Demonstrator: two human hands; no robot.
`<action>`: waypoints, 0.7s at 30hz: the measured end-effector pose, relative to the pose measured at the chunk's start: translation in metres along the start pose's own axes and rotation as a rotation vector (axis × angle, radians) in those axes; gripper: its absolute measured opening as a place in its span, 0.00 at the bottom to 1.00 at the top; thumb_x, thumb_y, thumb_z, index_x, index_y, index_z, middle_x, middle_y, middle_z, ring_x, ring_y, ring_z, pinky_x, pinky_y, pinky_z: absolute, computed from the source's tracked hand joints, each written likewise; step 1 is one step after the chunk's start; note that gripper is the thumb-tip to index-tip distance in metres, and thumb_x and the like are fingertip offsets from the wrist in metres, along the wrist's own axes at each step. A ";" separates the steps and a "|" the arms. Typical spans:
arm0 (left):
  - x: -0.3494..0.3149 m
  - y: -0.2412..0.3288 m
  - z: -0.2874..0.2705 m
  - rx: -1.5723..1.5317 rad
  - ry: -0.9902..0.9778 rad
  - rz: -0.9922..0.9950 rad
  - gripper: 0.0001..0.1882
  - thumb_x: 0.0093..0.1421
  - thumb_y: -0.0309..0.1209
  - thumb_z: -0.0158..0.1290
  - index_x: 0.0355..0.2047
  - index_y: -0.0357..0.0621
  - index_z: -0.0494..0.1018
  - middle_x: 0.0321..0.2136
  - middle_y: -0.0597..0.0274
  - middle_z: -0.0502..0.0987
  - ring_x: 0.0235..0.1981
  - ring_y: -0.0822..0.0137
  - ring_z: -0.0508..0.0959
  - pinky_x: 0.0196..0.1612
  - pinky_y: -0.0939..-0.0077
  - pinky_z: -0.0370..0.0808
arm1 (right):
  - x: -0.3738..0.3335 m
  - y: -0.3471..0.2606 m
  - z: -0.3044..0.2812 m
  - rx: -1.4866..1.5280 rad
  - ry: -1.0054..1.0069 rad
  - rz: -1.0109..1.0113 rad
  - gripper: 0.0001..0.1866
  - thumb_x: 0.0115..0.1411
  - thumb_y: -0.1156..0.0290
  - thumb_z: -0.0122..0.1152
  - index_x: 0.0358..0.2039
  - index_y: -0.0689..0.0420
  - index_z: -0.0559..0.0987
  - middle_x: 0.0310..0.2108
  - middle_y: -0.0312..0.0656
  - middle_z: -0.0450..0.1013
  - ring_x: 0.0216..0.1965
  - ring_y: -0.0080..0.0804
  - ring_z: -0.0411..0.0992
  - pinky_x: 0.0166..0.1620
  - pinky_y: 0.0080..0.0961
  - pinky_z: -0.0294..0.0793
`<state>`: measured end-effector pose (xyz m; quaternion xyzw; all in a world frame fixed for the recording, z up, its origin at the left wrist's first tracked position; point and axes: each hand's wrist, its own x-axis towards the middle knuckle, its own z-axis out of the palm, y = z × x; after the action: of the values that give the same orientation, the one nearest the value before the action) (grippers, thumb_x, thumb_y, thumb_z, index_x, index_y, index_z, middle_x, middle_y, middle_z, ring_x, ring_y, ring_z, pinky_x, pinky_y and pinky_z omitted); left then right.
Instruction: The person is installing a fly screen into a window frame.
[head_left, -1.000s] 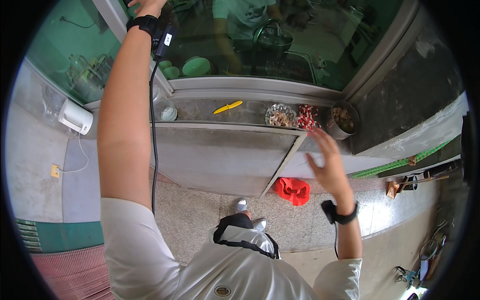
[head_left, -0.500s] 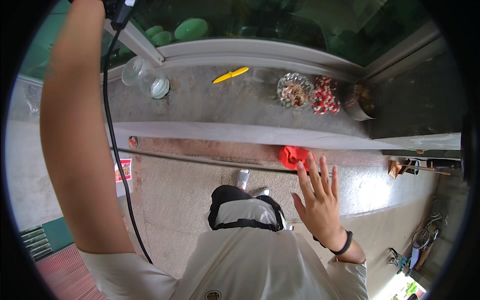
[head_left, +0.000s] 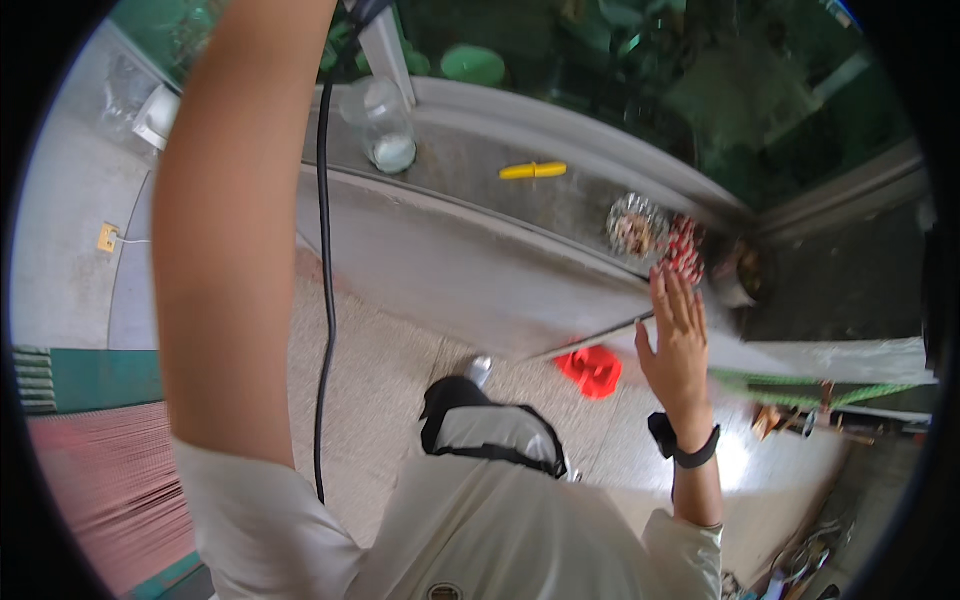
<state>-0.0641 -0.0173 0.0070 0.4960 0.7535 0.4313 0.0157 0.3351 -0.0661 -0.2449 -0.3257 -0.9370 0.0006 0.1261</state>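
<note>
My right hand [head_left: 680, 345] is raised with its fingers stretched out and holds nothing. Its fingertips appear just below a heap of small red-and-white pieces [head_left: 684, 250] on the grey ledge [head_left: 465, 185]; whether they touch the ledge I cannot tell. Beside the heap stands a clear glass bowl [head_left: 637, 226] with pale brownish bits in it. A slim yellow tool [head_left: 533, 171], shaped like a knife, lies farther left. My left forearm reaches up past the upper edge, so that hand is out of sight. A black cable [head_left: 325, 250] hangs along this arm.
A clear jar [head_left: 390, 140] stands on the ledge near the window frame. Right of the heap is a metal pot [head_left: 738, 272] with dark contents. A red plastic bag [head_left: 592, 371] lies on the floor. At left is a pink woven mat [head_left: 110, 480].
The view has turned, and the ledge now slants down to the right. My right hand has moved up and right toward the ledge, still open. The left hand has gone past the upper edge.
</note>
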 end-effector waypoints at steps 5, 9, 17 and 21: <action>-0.213 -0.026 0.010 -0.489 0.068 0.081 0.21 0.59 0.44 0.39 0.41 0.36 0.64 0.20 0.66 0.61 0.19 0.76 0.58 0.21 0.83 0.55 | -0.015 0.030 0.004 -0.045 -0.049 0.027 0.29 0.48 0.68 0.55 0.52 0.58 0.62 0.53 0.48 0.59 0.55 0.43 0.55 0.58 0.38 0.50; -0.380 -0.123 0.068 -0.667 -0.455 -0.506 0.25 0.57 0.34 0.44 0.52 0.32 0.56 0.21 0.64 0.72 0.20 0.75 0.69 0.24 0.83 0.67 | -0.008 0.011 0.015 -0.002 0.004 -0.015 0.30 0.49 0.65 0.53 0.54 0.55 0.60 0.54 0.47 0.58 0.56 0.43 0.54 0.57 0.39 0.51; -0.332 -0.122 0.091 -0.770 -0.422 -0.333 0.21 0.57 0.30 0.47 0.50 0.38 0.60 0.32 0.62 0.72 0.28 0.76 0.72 0.29 0.85 0.68 | 0.011 0.049 -0.023 0.475 0.237 0.070 0.32 0.49 0.72 0.57 0.54 0.64 0.58 0.52 0.55 0.59 0.54 0.48 0.57 0.55 0.32 0.57; -0.225 -0.097 0.055 -0.667 -0.157 -0.005 0.21 0.59 0.40 0.44 0.50 0.44 0.62 0.42 0.60 0.69 0.39 0.70 0.71 0.38 0.80 0.68 | 0.044 0.109 -0.033 1.069 0.571 0.357 0.20 0.53 0.76 0.50 0.47 0.65 0.63 0.42 0.44 0.68 0.44 0.27 0.65 0.44 0.21 0.65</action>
<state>0.0040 -0.1664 -0.1827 0.4934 0.5688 0.6143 0.2360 0.3761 0.0441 -0.2114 -0.3565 -0.6677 0.4030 0.5145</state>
